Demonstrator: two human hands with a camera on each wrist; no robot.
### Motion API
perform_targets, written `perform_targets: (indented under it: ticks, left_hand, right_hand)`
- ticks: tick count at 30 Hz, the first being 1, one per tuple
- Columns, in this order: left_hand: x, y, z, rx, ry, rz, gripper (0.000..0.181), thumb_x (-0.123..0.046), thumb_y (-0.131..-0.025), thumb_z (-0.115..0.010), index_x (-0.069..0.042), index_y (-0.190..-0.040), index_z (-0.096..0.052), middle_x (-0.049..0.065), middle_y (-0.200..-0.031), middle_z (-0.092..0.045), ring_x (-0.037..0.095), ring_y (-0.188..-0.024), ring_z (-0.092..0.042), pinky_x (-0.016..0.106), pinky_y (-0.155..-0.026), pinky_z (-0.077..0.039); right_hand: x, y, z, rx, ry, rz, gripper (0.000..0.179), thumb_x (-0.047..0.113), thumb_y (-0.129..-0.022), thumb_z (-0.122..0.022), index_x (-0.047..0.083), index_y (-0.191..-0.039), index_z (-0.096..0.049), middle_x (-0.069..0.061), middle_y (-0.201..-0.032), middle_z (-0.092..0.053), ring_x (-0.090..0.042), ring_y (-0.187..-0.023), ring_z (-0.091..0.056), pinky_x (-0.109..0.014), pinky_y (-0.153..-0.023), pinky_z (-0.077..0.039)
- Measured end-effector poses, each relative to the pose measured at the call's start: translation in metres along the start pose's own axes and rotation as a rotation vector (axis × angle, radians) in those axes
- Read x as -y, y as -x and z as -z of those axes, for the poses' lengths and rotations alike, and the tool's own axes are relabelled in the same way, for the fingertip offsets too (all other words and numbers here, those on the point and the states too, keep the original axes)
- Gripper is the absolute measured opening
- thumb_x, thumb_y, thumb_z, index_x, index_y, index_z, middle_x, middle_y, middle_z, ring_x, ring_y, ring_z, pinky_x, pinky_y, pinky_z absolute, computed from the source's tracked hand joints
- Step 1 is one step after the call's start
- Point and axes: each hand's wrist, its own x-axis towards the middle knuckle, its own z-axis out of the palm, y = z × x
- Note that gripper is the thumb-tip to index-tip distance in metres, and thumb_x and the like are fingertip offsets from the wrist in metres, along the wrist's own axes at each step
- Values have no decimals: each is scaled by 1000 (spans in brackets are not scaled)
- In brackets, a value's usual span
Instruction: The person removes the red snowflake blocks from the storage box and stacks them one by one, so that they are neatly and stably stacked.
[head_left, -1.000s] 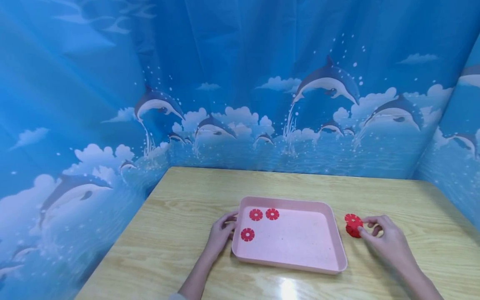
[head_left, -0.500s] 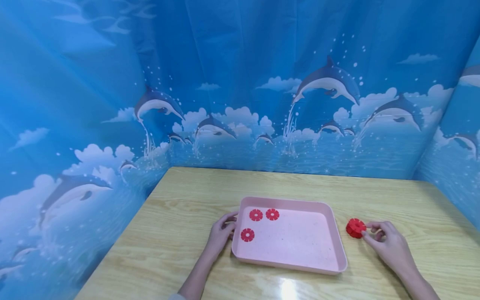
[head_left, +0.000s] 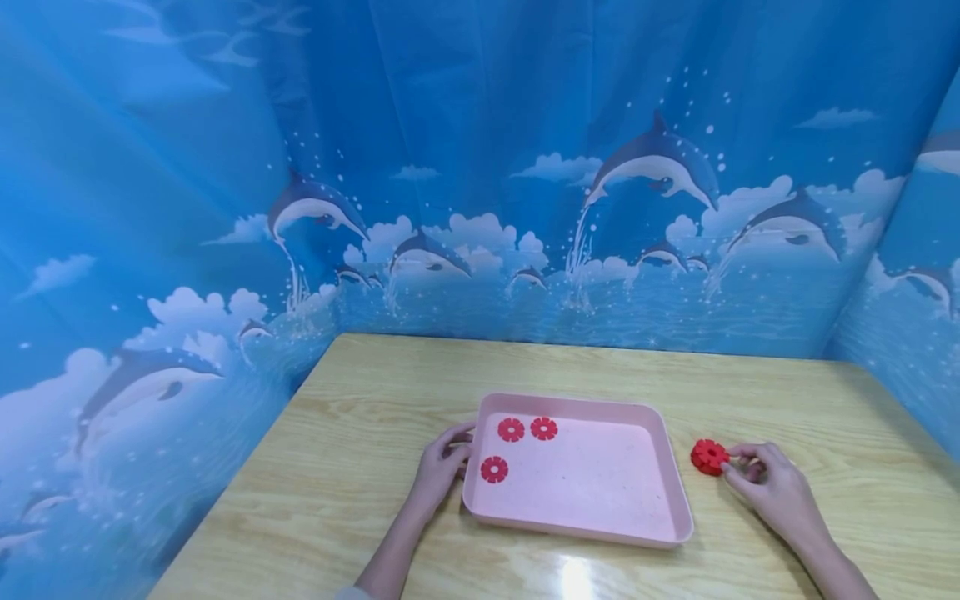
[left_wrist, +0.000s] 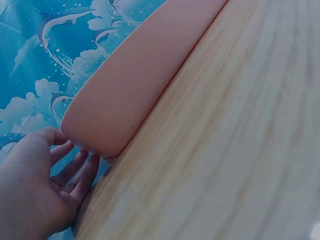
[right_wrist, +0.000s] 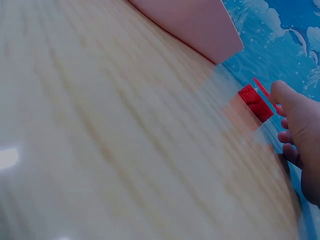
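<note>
On the table right of a pink tray [head_left: 577, 534] stands a short stack of red notched discs [right_wrist: 254, 103]. My right hand [head_left: 780, 493] pinches one red notched disc [right_wrist: 263, 90] between thumb and fingers. That disc is tilted just above the stack in the right wrist view. My left hand [head_left: 441, 475] touches the tray's left wall with bent, relaxed fingers [left_wrist: 80, 167]. Inside the tray lie three flat red discs: one at the back left [head_left: 503, 430], a disc beside it [head_left: 536, 428], and a disc nearer the front [head_left: 487, 470].
The wood-grain table [head_left: 360, 433] reaches back to a blue dolphin-print curtain [head_left: 487, 167], which also hangs along both sides. Light reflects off the tabletop near the front edge.
My right hand first lifted a disc behind the stack, then lowered it toward the front, over the stack. The left hand, the tray and the three discs inside have stayed put.
</note>
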Motion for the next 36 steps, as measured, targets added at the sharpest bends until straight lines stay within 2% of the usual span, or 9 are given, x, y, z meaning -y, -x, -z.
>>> perform_targets:
  ticks: [5,12,22,29,36]
  left_hand:
    - [-5,3,-1,-1,-7,-4,37,2,-85,-51,10,-121,-52,27,-108,-52,31,-83,-57,25,-58,-54]
    - [-2,1,0,3,-5,5,37,0,-86,-51,9,-122,-51,26,-109,-52,27,-84,-57,26,-60,-54]
    - [-1,2,0,4,7,10,36,0,-87,-51,9,-122,-51,25,-109,-52,29,-86,-57,26,-60,-54]
    - [-2,1,0,1,-9,6,37,0,-86,-51,9,-122,-51,23,-108,-53,26,-83,-57,27,-60,-54]
    - [-3,2,0,4,-6,9,37,0,-86,-51,10,-122,-51,24,-108,-53,26,-83,-57,26,-60,-54]
  right_hand:
    - [-3,1,-1,-20,-8,27,25,-1,-66,-74,1,-89,-63,-1,-76,-51,1,-62,-44,-12,-52,-36]
    - [-4,1,-3,-38,-19,55,24,-1,-66,-74,1,-88,-63,-2,-75,-50,0,-61,-44,-12,-52,-36]
    - [-3,1,-3,-23,3,26,22,2,-69,-74,1,-88,-63,-1,-76,-50,0,-61,-43,-13,-52,-34]
    - [-4,1,-4,-38,-11,48,21,1,-69,-74,0,-87,-64,-1,-75,-50,0,-61,-43,-13,-52,-35]
    - [-4,2,-4,-31,-5,38,22,2,-69,-75,0,-87,-64,-1,-76,-50,0,-61,-43,-13,-52,-34]
